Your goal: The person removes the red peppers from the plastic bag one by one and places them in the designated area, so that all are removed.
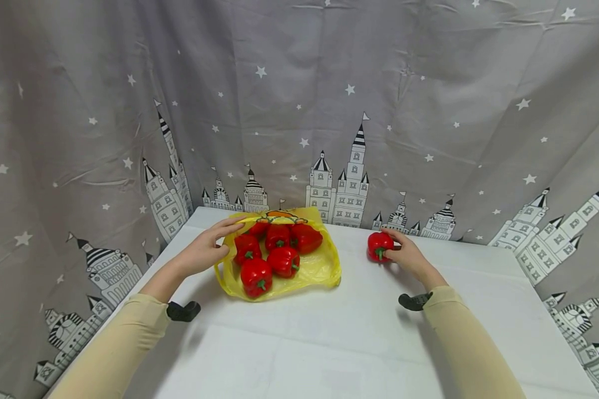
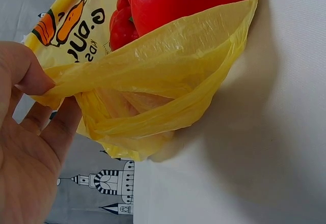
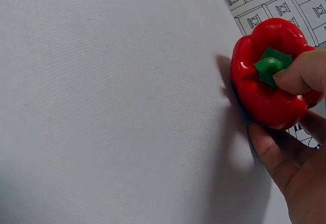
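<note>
A yellow plastic bag (image 1: 324, 270) lies with its mouth spread on the left half of the table, several red bell peppers (image 1: 283, 261) inside it. My left hand (image 1: 202, 250) pinches the bag's left edge between thumb and fingers; the left wrist view shows the gathered plastic (image 2: 66, 84) there. Off to the right of the bag, my right hand (image 1: 408, 256) grips a single red bell pepper (image 3: 260, 96). Its thumb presses by the green stem (image 3: 272, 66) and the other fingers reach around the far side, partly hidden.
A white cloth covers the table (image 1: 299, 343). Behind and at both sides hangs a grey curtain (image 1: 289, 100) printed with castles and stars, close to the table's back edge. A dark strap device (image 1: 182, 311) sits at the left wrist, another (image 1: 413, 302) at the right.
</note>
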A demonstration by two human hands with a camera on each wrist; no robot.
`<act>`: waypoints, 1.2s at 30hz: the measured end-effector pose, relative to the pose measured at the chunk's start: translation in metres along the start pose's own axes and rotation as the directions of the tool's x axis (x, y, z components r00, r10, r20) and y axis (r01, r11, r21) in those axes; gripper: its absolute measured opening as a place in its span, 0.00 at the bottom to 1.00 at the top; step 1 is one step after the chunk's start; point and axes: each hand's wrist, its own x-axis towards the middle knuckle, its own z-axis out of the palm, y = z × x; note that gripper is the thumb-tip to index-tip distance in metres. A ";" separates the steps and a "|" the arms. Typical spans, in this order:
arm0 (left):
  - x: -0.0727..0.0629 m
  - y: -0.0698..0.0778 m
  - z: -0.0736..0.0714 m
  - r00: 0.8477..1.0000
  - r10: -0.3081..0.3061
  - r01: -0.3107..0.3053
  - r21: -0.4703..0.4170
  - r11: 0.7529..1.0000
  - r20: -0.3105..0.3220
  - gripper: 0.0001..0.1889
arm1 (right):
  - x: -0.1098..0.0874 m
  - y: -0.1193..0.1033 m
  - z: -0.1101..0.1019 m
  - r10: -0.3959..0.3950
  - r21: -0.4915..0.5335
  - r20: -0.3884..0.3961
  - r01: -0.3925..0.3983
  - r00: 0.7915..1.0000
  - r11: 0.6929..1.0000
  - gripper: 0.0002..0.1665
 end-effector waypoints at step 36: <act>-0.005 0.003 -0.004 1.000 -0.028 0.028 0.002 1.000 0.000 0.30 | -0.028 -0.022 -0.018 -0.154 -0.149 -0.187 0.127 0.970 0.981 0.39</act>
